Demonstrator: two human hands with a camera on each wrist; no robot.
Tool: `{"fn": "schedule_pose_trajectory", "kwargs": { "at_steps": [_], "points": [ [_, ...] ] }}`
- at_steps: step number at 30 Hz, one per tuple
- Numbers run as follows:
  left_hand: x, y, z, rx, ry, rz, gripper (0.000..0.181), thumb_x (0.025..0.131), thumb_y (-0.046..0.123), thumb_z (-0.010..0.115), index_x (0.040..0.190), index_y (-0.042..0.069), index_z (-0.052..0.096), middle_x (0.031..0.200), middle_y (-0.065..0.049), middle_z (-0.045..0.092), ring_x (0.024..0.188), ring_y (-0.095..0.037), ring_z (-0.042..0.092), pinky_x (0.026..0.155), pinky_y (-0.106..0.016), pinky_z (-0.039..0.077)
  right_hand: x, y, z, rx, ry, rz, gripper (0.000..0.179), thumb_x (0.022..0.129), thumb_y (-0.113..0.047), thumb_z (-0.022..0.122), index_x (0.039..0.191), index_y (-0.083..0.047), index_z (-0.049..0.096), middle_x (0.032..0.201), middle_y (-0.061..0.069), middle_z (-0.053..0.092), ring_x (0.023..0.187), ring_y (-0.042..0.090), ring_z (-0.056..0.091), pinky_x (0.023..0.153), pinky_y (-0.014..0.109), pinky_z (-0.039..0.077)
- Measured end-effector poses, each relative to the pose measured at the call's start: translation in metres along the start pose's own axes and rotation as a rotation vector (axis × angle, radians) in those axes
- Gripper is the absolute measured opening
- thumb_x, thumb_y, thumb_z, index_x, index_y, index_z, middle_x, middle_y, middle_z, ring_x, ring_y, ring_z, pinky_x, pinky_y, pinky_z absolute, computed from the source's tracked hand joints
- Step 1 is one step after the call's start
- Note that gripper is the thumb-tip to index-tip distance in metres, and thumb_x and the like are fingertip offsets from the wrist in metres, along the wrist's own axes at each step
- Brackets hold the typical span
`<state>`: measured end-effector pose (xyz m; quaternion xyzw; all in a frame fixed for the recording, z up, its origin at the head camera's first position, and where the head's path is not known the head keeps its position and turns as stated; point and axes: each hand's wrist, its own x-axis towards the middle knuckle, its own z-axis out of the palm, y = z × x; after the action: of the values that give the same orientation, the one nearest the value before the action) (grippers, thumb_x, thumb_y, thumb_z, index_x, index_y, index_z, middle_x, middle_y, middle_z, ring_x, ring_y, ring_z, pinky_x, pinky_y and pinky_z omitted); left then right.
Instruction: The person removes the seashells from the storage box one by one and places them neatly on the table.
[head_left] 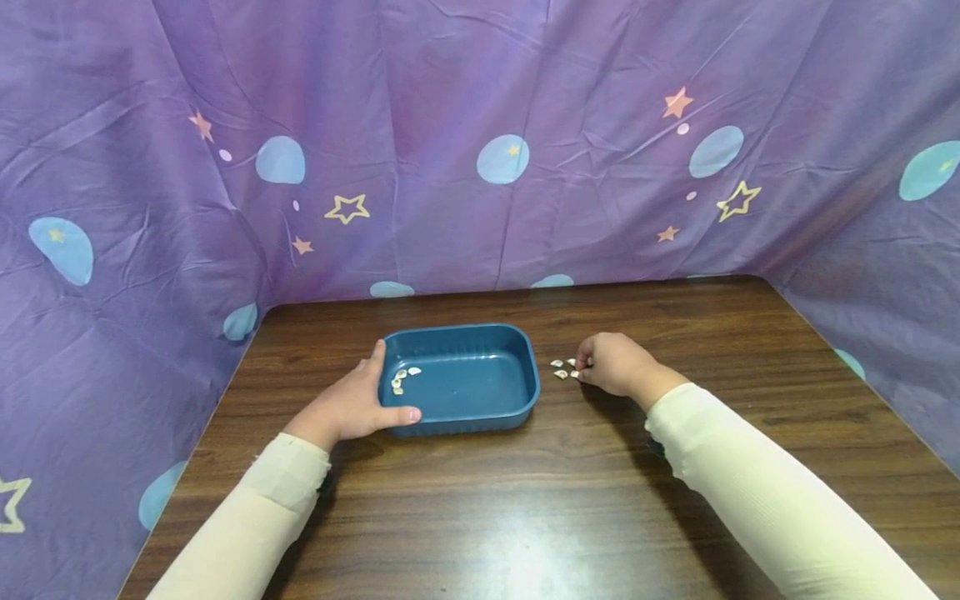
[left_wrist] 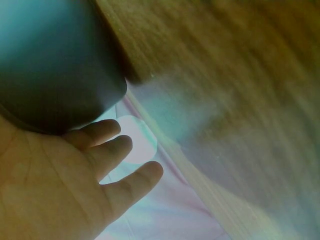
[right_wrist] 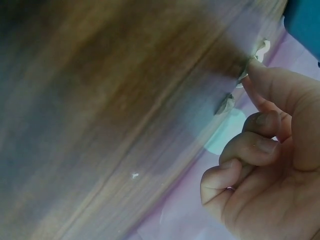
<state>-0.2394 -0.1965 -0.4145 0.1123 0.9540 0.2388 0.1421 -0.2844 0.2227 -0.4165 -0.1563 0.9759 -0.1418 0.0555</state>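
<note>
A blue rectangular plastic basin (head_left: 457,421) stands on the table, with several small whitish shells (head_left: 397,382) at the left end of its floor. My left hand (head_left: 348,407) rests against the basin's left end, thumb along the near rim and fingers stretched out, as the left wrist view also shows. To the right of the basin, several more shells (head_left: 560,374) lie on the wood. Over these my right hand (head_left: 618,365) reaches down, its thumb and forefinger pinching a shell (right_wrist: 242,81); the other fingers curl in. Another shell (right_wrist: 226,104) lies beside the fingertips.
The brown wood-grain table (head_left: 465,508) spreads around the basin. A purple cloth (head_left: 450,225) with stars and blue spots hangs behind the table and along both sides. A tiny white speck (right_wrist: 134,175) lies on the wood in the right wrist view.
</note>
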Motion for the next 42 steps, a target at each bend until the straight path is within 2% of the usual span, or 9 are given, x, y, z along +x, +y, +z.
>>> {"fn": "schedule_pose_trajectory", "kwargs": {
  "at_steps": [8,12,16,23,27,30,34,42],
  "points": [
    [0.000,0.001,0.000,-0.007,-0.005,-0.002,0.138,0.084,0.070,0.076,0.168,0.003,-0.010,0.171,-0.033,0.012,0.158,-0.051,0.019,0.124,-0.065,0.026,0.001,-0.001,-0.003,-0.016,0.006,-0.018,0.010,0.091,-0.017,0.081,0.084,-0.015,0.073,0.085,0.000,0.073,0.083,0.023,0.067,0.085,0.048,0.056],
    [-0.001,0.002,0.000,-0.007,-0.010,-0.006,0.138,0.084,0.071,0.076,0.168,0.003,-0.011,0.171,-0.034,0.012,0.158,-0.052,0.019,0.124,-0.066,0.026,0.002,-0.003,-0.012,0.002,0.054,-0.050,0.008,0.090,-0.016,0.079,0.084,-0.014,0.073,0.080,-0.003,0.073,0.076,0.019,0.065,0.079,0.045,0.055],
    [-0.002,0.002,-0.002,-0.014,-0.007,-0.012,0.138,0.084,0.070,0.076,0.168,0.004,-0.011,0.171,-0.034,0.013,0.158,-0.051,0.019,0.124,-0.065,0.026,0.006,-0.012,-0.027,0.063,0.125,-0.064,0.007,0.089,-0.016,0.079,0.086,-0.012,0.074,0.075,-0.002,0.072,0.070,0.018,0.062,0.075,0.043,0.053],
    [-0.001,0.002,-0.002,-0.014,-0.009,-0.013,0.138,0.084,0.072,0.076,0.168,0.003,-0.010,0.171,-0.034,0.013,0.158,-0.051,0.019,0.124,-0.066,0.026,0.017,-0.041,-0.040,0.241,0.220,-0.077,0.009,0.091,-0.016,0.079,0.097,-0.009,0.078,0.091,0.005,0.077,0.085,0.022,0.067,0.083,0.042,0.053],
    [-0.001,0.001,-0.001,-0.015,-0.009,-0.011,0.139,0.084,0.072,0.076,0.168,0.003,-0.010,0.171,-0.034,0.013,0.158,-0.051,0.019,0.124,-0.066,0.026,0.022,-0.064,-0.037,0.317,0.227,-0.109,0.010,0.092,-0.017,0.079,0.098,-0.010,0.079,0.080,0.001,0.072,0.074,0.017,0.062,0.074,0.035,0.051],
    [-0.001,0.000,-0.001,-0.022,-0.008,-0.008,0.139,0.083,0.071,0.076,0.168,0.004,-0.011,0.171,-0.034,0.013,0.158,-0.052,0.019,0.124,-0.066,0.026,0.026,-0.081,-0.031,0.358,0.206,-0.129,0.011,0.093,-0.018,0.080,0.100,-0.011,0.078,0.070,-0.002,0.064,0.065,0.013,0.056,0.066,0.032,0.049],
    [-0.001,0.000,-0.001,-0.032,-0.008,-0.008,0.139,0.083,0.071,0.077,0.168,0.003,-0.011,0.171,-0.034,0.012,0.157,-0.052,0.019,0.124,-0.066,0.026,0.031,-0.104,-0.021,0.393,0.186,-0.165,0.014,0.093,-0.017,0.081,0.103,-0.008,0.078,0.066,-0.003,0.054,0.060,0.012,0.051,0.061,0.030,0.046],
    [0.001,-0.001,0.000,-0.036,-0.015,-0.020,0.140,0.083,0.074,0.075,0.168,0.004,-0.012,0.171,-0.035,0.013,0.156,-0.053,0.023,0.123,-0.067,0.028,0.045,-0.141,0.000,0.415,0.148,-0.213,0.019,0.092,-0.019,0.082,0.107,-0.007,0.078,0.065,-0.004,0.052,0.059,0.010,0.048,0.059,0.027,0.042]
  ]
}}
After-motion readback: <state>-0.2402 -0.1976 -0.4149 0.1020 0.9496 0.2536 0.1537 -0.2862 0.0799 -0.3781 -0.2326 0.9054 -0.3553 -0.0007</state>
